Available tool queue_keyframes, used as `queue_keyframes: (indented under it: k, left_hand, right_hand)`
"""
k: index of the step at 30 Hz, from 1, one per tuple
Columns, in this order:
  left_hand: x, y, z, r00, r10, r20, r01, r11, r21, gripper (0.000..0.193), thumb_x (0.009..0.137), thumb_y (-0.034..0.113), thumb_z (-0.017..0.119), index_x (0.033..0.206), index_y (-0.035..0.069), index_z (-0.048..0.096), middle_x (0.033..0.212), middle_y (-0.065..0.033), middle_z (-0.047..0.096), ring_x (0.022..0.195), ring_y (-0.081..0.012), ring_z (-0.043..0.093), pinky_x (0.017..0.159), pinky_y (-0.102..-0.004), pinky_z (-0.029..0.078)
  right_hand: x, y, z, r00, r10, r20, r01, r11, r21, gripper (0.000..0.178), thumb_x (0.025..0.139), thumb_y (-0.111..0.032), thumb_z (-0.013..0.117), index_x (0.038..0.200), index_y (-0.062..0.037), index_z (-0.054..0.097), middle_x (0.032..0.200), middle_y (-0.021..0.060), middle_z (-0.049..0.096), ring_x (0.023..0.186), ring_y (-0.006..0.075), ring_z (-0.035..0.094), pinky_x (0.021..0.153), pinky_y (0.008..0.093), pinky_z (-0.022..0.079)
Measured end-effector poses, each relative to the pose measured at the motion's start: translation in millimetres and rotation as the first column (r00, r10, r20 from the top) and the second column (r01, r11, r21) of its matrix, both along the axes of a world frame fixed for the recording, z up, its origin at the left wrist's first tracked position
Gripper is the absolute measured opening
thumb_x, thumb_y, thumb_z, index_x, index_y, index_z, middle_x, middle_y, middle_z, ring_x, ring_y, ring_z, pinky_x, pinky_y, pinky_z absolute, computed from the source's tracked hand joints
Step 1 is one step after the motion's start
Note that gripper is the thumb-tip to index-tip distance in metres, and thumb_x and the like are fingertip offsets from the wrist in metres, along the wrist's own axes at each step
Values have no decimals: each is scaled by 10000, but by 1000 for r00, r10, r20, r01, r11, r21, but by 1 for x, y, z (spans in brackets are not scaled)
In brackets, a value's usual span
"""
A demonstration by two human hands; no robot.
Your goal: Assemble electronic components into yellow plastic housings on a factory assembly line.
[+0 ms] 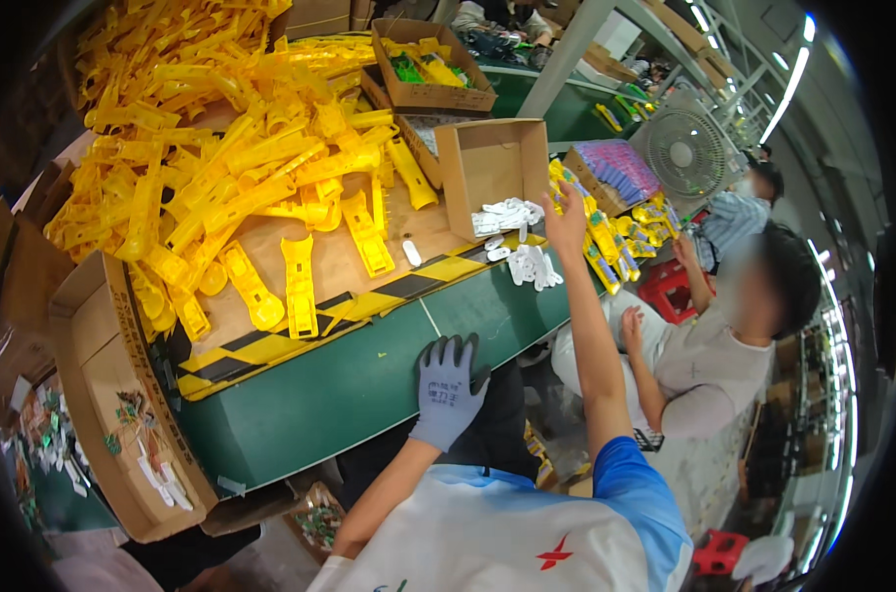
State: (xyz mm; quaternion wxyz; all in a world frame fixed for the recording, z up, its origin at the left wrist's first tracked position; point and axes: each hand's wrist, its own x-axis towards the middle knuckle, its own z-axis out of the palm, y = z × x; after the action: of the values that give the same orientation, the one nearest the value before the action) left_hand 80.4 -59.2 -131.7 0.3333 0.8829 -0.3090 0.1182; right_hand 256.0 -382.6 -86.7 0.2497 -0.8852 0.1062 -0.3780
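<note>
My left hand, in a grey glove with dark fingertips, lies with its fingers stretched out at the near edge of the green table. It holds nothing. My bare right hand reaches out to the right, fingers apart, beside a row of yellow plastic pieces with coloured parts; no object shows clearly in it. Just left of that hand lie white oval plastic pieces, with another small heap nearer me. A single white oval piece lies near several yellow plastic housings on the wooden board.
A large heap of yellow housings fills the left and back. An upright cardboard box stands behind the white pieces; another box holds wired parts at left. Striped tape edges the board. A co-worker sits at right, near a fan.
</note>
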Motion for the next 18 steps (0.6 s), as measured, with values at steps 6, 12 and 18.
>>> queue_keyframes:
  k: [6,12,18]
  left_hand:
    - [101,-35,54,924,102,-368,-260,874,-410,762,859,403,689,1431,1,385,1286,-282,533,1129,-439,567,944,-479,473]
    - [204,-81,0,912,123,-391,-245,929,-278,820,811,336,758,1452,11,364,1354,-245,523,1225,-406,537,1007,-430,461]
    - [203,-92,0,978,-80,-192,-25,870,-493,779,696,79,821,1375,69,439,1222,-159,563,1027,-272,604,865,-347,526]
  right_hand:
    - [28,-65,2,924,96,-370,-135,988,-79,301,855,-239,665,1117,-94,693,861,189,708,821,363,688,718,425,533]
    - [7,-57,-28,951,212,-224,-162,962,221,266,842,-124,695,1092,-32,692,834,158,713,703,176,673,639,341,508]
    - [-10,-57,-64,958,215,188,-284,790,543,173,896,-33,677,1051,33,640,869,74,707,779,105,641,709,269,508]
